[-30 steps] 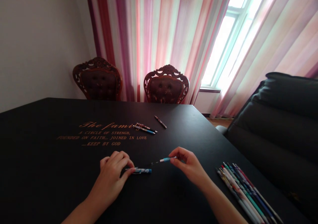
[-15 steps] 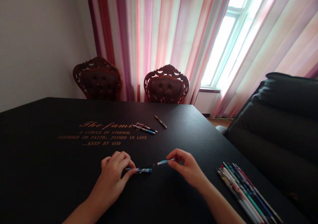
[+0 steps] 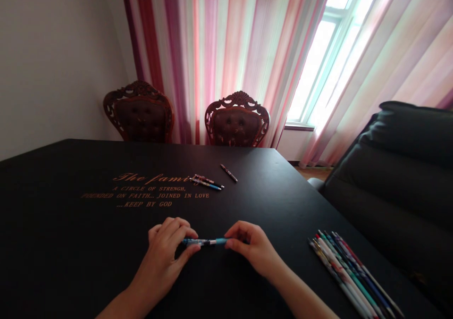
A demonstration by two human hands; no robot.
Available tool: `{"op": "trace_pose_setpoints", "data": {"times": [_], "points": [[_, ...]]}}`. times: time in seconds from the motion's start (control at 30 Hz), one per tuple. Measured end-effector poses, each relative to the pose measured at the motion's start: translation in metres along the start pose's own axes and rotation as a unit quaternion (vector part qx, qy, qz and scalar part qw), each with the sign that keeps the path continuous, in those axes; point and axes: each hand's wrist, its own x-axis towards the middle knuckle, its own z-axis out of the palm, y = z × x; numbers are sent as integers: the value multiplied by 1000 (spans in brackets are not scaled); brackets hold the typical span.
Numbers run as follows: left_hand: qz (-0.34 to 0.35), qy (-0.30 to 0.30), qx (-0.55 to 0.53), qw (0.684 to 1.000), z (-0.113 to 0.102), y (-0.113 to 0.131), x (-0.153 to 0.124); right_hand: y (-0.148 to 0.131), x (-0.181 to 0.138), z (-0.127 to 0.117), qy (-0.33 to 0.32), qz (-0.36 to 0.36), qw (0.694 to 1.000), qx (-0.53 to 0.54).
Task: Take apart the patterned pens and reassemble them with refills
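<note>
My left hand pinches a blue patterned pen barrel between thumb and fingertips, low over the black table. From the other side, my right hand pinches the light-blue end piece of the pen. Barrel and end piece lie in one line, with a short dark and silvery stretch between the two hands. Whether the parts are fully joined I cannot tell. My fingers hide both outer ends of the pen.
Beyond my hands, a blue-ended pen, a dark patterned pen and another pen lie on the black table. A row of several pens sits at the right. Two carved chairs stand behind.
My right hand has moved left and slightly down, bringing the light-blue piece up to the barrel. The dark refill between them is now mostly out of sight. My left hand has barely moved.
</note>
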Motion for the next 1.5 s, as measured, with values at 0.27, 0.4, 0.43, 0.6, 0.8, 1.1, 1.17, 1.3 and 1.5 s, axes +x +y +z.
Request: {"op": "trace_pose_setpoints", "data": {"times": [0.27, 0.4, 0.43, 0.6, 0.8, 1.1, 1.17, 1.3, 1.5], "points": [[-43, -57, 12, 997, 5, -10, 3, -4, 5, -31, 41, 13, 997, 68], [-72, -65, -1, 995, 4, -13, 6, -6, 6, -44, 50, -2, 998, 41], [-88, -62, -9, 994, 3, -14, 7, -6, 6, -46, 50, -5, 998, 36], [-148, -52, -62, 986, -1, -22, 12, -5, 7, -53, 45, -8, 999, 27], [-146, -46, -90, 984, -2, -21, 12, -2, 6, -51, 32, -8, 999, 13], [-142, -59, -105, 982, -3, -13, 11, -4, 5, -42, 27, -23, 999, -42], [-143, -66, -108, 982, -2, -10, 11, -5, 4, -36, 22, -26, 998, -51], [-148, -81, -125, 978, 0, -3, 8, -8, 2, -25, 25, -43, 997, -55], [-159, -70, -189, 966, -1, 1, 7, -6, 1, -20, 41, -35, 997, -61]]}}
